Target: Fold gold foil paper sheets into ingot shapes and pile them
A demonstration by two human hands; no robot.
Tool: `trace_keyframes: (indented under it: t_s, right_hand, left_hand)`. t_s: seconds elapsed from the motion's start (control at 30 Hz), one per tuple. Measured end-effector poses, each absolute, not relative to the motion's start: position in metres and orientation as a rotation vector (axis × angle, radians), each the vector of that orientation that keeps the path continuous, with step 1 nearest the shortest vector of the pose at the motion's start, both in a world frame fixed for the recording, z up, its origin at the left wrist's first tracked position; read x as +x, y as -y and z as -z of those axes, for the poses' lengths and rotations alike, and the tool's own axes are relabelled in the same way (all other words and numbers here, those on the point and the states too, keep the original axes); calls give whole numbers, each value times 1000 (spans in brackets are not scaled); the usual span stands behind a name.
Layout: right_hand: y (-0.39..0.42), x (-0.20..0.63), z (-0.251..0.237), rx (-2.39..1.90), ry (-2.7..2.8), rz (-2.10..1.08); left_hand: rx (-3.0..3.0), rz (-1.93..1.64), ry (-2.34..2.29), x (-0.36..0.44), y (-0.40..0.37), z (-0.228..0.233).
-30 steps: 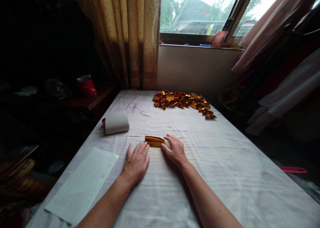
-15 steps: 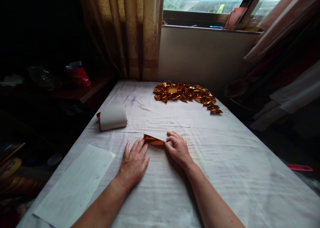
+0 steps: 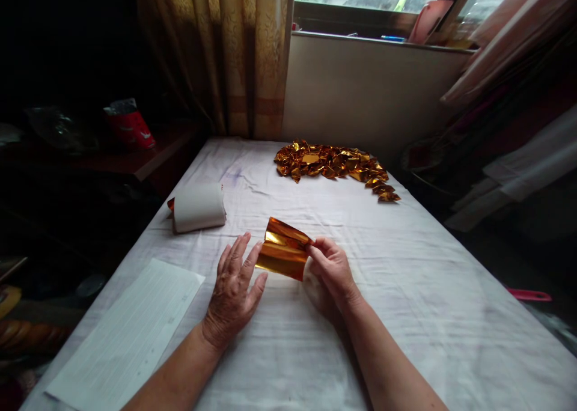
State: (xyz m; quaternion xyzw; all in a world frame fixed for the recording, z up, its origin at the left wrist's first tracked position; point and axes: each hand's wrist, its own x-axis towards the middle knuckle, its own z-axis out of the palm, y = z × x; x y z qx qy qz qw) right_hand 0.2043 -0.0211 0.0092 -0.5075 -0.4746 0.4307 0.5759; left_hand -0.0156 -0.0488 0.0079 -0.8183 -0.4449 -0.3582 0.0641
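A sheet of shiny gold foil paper (image 3: 285, 252) with crease lines across it is tilted up off the cloth in front of me. My right hand (image 3: 332, 267) pinches its right edge between thumb and fingers. At the sheet's left edge is my left hand (image 3: 237, 279), fingers spread and thumb apart. Its index fingertip is by the foil; whether it touches, I cannot tell. Farther back lies a pile of folded gold foil pieces (image 3: 331, 161). To the left rests a curled white-backed stack of paper (image 3: 199, 208) with some orange foil showing at its end.
A white lined sheet (image 3: 128, 333) lies at the left of the cloth-covered table (image 3: 406, 315). Beyond the table's left side, a red container (image 3: 130, 128) stands on a dark wooden surface. Curtains (image 3: 252, 56) hang at the back, clothes (image 3: 523, 152) at the right. A pink handle (image 3: 529, 294) shows past the right edge.
The foil sheet was folded narrow and low on the table; now it is opened out and raised, gold side showing. My left hand has come off the table slightly, its fingers wider apart.
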Motion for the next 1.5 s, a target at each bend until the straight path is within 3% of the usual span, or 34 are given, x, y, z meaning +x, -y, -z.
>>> trace_keyframes:
  t_s: [0.17, 0.43, 0.73, 0.93, 1.3, 1.5]
  right_hand:
    - [20, 203, -9, -1217, 1120, -994]
    - [29, 196, -8, -1440, 1271, -472]
    - [41, 166, -9, -1248, 1306, -737]
    - [48, 160, -11, -1168, 1487, -750]
    - [50, 156, -14, -1034, 1876, -412]
    - [45, 163, -16, -1096, 1780, -372]
  left_hand:
    - [-2478, 1114, 1357, -17, 50, -12]
    - [-2559, 1286, 1310, -9, 56, -22]
    - [-2655, 1203, 1436, 1, 62, -17]
    - [-2632, 1261, 1492, -2, 60, -13]
    - [-2367, 1792, 2197, -6, 55, -30]
    - [-2159, 2012, 2351, -14, 46, -25]
